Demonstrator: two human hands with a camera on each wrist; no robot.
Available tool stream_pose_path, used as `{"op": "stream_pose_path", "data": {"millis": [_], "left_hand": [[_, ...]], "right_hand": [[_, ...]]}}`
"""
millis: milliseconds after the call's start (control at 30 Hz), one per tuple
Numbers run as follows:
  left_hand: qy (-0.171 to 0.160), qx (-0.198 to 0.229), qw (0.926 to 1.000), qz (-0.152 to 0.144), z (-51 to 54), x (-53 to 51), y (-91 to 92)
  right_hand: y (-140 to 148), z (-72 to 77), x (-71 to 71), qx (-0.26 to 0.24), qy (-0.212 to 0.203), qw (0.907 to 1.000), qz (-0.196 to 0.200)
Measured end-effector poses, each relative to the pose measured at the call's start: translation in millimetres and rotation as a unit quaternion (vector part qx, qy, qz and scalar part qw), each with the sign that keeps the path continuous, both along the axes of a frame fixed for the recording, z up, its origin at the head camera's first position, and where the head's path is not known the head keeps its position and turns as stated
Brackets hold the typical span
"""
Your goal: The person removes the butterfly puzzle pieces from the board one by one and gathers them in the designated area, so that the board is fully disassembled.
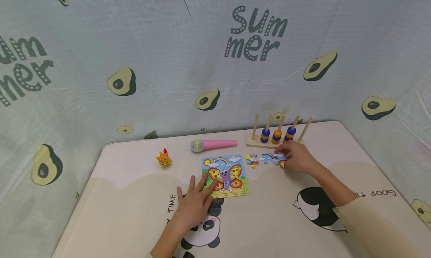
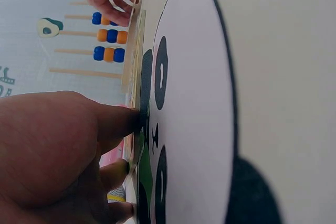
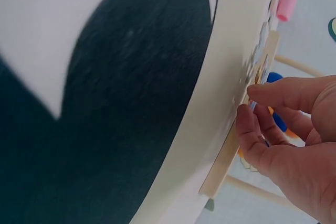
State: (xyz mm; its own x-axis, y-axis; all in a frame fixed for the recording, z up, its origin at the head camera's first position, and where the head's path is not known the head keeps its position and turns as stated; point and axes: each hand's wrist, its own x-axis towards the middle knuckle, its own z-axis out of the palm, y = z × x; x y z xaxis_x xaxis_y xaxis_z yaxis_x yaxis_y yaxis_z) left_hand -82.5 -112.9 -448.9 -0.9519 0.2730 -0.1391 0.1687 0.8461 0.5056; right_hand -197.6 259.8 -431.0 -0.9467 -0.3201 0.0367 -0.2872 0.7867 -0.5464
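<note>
Pale grey cloth [image 1: 168,48], printed with avocados and the word "summer", hung at the far side and down both flanks. Before me spread the cream and pale pink tabletop [image 1: 128,198], with a printed panda [image 1: 203,233] near my left wrist and another black-and-white figure [image 1: 314,205] beneath my right forearm. At its far right stood a wooden bead rack [image 1: 252,143] with five upright pegs; the middle three carried blue and orange beads [image 1: 277,136], and the two outer pegs were bare.

My left hand [image 1: 195,203] was spread, its fingers laid on the near left part of the butterfly puzzle [image 1: 234,179], which lay flat in the middle. My right hand [image 1: 297,157], just on the near side of the rack, had its thumb and fingers bent in a pinch on the right-hand piece. A pink microphone [image 1: 220,143] lay beyond the puzzle, its grey head to the left behind a yellow ring. Farther left sat a small orange and yellow toy [image 1: 164,159] with a red tip. Smallest were the loose pieces, in a row right of the puzzle: the sun piece [image 1: 250,159], the rainbow piece [image 1: 267,158] and the right-hand piece [image 1: 279,159], partly hidden by my fingers.
</note>
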Motion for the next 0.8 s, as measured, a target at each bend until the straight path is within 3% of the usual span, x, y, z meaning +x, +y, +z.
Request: {"op": "stream_pose_path", "data": {"millis": [800], "left_hand": [[0.004, -0.003, 1.0, -0.002, -3.0, -1.2, -0.2]], "right_hand": [[6.8, -5.9, 0.7, 0.03, 0.002, 0.9985, -0.046]]}}
